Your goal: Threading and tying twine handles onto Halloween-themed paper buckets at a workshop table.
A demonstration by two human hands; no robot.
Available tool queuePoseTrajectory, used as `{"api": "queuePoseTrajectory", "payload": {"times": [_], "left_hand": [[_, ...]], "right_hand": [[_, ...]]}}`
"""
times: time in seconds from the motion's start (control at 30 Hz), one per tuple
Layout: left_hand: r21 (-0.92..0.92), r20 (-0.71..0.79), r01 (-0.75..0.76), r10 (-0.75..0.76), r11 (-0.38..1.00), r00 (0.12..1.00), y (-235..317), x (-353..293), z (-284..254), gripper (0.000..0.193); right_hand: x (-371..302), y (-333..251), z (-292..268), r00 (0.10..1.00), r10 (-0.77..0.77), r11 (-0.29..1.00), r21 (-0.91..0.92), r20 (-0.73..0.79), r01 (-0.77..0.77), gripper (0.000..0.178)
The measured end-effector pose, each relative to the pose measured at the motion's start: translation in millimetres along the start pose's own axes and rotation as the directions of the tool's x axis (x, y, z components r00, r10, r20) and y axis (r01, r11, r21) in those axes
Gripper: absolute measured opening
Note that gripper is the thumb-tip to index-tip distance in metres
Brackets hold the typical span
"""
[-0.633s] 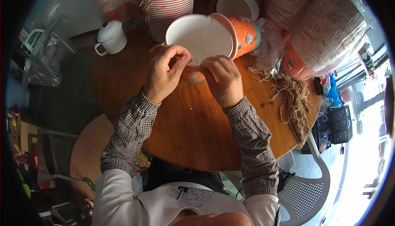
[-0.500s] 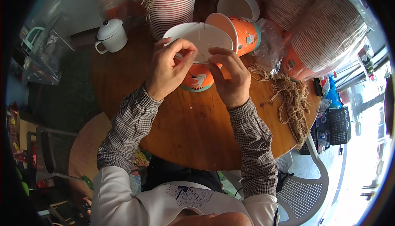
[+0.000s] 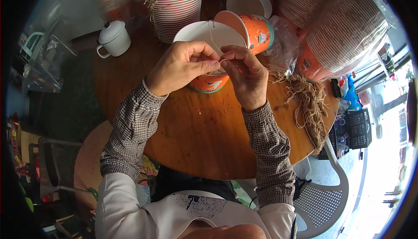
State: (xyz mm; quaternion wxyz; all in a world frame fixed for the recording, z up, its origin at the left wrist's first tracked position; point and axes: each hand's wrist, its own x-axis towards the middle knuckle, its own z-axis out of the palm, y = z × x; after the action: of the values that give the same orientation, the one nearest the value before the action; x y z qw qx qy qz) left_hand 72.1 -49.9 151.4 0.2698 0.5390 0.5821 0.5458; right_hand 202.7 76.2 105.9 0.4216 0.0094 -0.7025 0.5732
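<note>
An orange paper bucket (image 3: 210,83) with a white inside stands on the wooden table in front of me. A thin pale string (image 3: 212,36) is fixed at its far rim and runs across the opening to my fingers. My left hand (image 3: 185,67) pinches the string with thumb and forefinger above the near rim. My right hand (image 3: 246,71) pinches it too, its fingertips meeting those of the left. Behind and to the right, another orange bucket (image 3: 260,34) lies on its side, close to the first one. The string's end is too small to make out.
A tall stack of buckets (image 3: 177,12) stands at the far left, strings hanging off it. Plastic-wrapped stacks (image 3: 348,32) fill the far right. A bundle of tan strings (image 3: 308,104) lies at the table's right side. A white lidded mug (image 3: 114,38) sits at the left.
Both hands have come together over the near rim, the left moving right, and their fingertips now meet on the string. The string looks more drawn out across the bucket's opening.
</note>
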Motion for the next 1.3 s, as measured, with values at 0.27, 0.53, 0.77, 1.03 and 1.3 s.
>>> {"api": "queuePoseTrajectory", "payload": {"times": [0.27,0.53,0.77,1.03,1.3], "left_hand": [[-0.210,-0.176,-0.108,0.071,0.972,0.982,-16.5,5.0,1.6,0.010],[-0.235,-0.247,-0.166,0.106,0.958,0.963,-20.5,1.0,5.5,0.011],[-0.196,-0.195,-0.165,0.126,0.967,0.973,-22.0,-0.3,4.7,0.011],[0.202,-0.133,-0.208,0.237,0.957,0.962,-21.1,-6.7,13.9,0.022],[0.392,-0.172,-0.267,0.355,0.880,0.919,-27.4,-6.9,9.9,0.016]], "right_hand": [[3.4,-2.9,-2.4,0.989,-0.032,0.998,-0.062,-0.144,0.023,0.016],[-1.4,3.4,-0.1,0.997,-0.075,0.834,-0.546,0.037,0.083,0.015],[-0.7,7.5,-4.4,0.982,0.119,0.989,-0.074,-0.146,-0.130,0.009],[0.9,1.3,-5.5,0.976,0.126,0.991,0.074,-0.177,-0.115,0.011],[1.3,-5.6,-6.1,0.972,0.087,0.989,0.139,-0.219,-0.057,0.012]]}}
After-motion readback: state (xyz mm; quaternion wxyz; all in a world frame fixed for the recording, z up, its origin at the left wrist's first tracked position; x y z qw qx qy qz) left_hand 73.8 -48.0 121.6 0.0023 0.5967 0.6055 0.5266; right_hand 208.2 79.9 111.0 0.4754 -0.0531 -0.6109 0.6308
